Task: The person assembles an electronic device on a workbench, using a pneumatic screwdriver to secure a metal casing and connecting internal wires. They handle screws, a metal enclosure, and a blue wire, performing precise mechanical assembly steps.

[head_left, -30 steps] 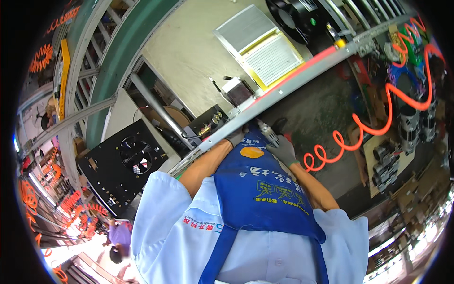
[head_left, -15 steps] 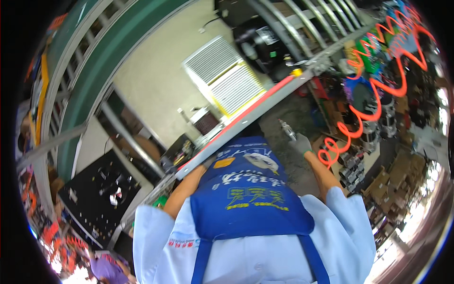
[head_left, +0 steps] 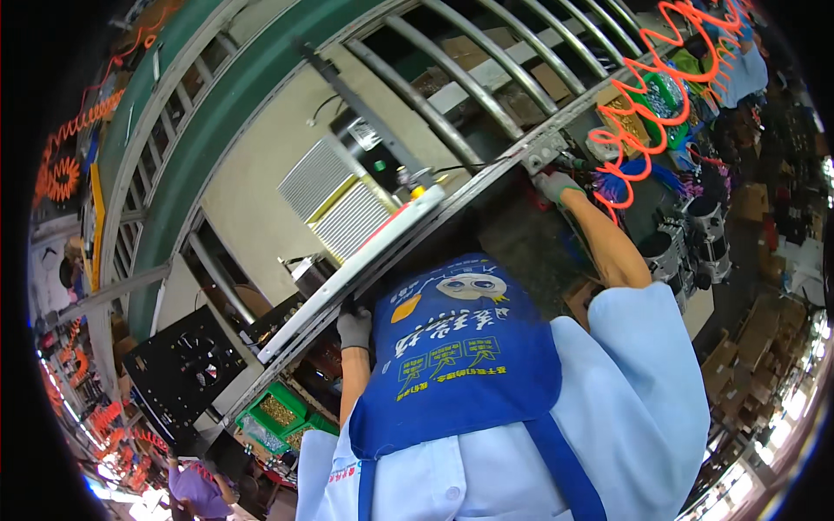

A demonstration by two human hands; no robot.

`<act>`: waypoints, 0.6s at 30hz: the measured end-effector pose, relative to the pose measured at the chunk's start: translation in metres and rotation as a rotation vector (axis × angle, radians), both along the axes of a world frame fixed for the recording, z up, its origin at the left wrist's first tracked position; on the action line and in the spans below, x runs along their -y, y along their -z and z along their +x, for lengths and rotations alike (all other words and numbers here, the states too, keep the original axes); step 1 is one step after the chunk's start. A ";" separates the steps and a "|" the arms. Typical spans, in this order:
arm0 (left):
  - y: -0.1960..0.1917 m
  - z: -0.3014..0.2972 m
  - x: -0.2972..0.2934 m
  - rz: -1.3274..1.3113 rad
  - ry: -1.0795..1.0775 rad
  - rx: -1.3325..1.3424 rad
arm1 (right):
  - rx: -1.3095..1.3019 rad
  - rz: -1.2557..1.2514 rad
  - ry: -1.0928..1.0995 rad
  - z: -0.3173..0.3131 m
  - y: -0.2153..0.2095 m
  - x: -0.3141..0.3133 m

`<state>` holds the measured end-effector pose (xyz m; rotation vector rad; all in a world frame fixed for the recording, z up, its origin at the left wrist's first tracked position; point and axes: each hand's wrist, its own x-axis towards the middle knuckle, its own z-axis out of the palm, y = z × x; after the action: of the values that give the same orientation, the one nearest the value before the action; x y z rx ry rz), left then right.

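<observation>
Now the right hand [head_left: 558, 186] has come beside the grey box [head_left: 545, 150], grip unclear.

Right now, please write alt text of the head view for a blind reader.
A person's gloved right hand is at a grey box by a metal rail; the gloved left hand is beside a blue apron. A silver finned unit stands beyond.
</observation>
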<state>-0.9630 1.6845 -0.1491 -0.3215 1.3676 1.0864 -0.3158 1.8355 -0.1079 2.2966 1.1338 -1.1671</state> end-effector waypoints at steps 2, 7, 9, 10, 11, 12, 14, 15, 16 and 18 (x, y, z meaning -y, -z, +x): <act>-0.041 0.056 -0.010 -0.029 0.055 -0.012 | 0.044 -0.001 -0.266 0.010 0.003 -0.011; -0.055 0.113 -0.015 0.003 0.175 -0.066 | -0.004 0.193 -0.377 0.001 0.003 -0.023; -0.055 0.136 -0.022 0.050 0.334 -0.091 | 0.117 0.302 -0.237 -0.019 -0.033 -0.010; -0.060 0.150 -0.033 0.042 0.437 -0.144 | 0.218 0.463 -0.371 -0.025 -0.027 0.009; -0.068 0.163 -0.043 0.035 0.527 -0.204 | 0.180 0.549 -0.406 -0.030 -0.030 0.030; -0.077 0.178 -0.053 0.030 0.621 -0.264 | 0.147 0.630 -0.440 -0.034 -0.034 0.052; -0.097 0.204 -0.069 0.027 0.758 -0.336 | -0.091 0.568 -0.225 -0.040 -0.054 0.089; -0.102 0.214 -0.075 0.027 0.816 -0.375 | -0.157 0.504 -0.095 -0.035 -0.055 0.107; -0.103 0.221 -0.082 0.055 0.906 -0.401 | -0.223 0.440 0.036 -0.025 -0.056 0.123; -0.105 0.235 -0.098 0.115 1.080 -0.458 | -0.004 0.495 0.164 0.013 -0.003 0.162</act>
<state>-0.7281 1.7825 -0.0443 0.7382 1.5452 0.3098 -0.3028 1.6740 -0.1054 2.8010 1.3823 -1.0321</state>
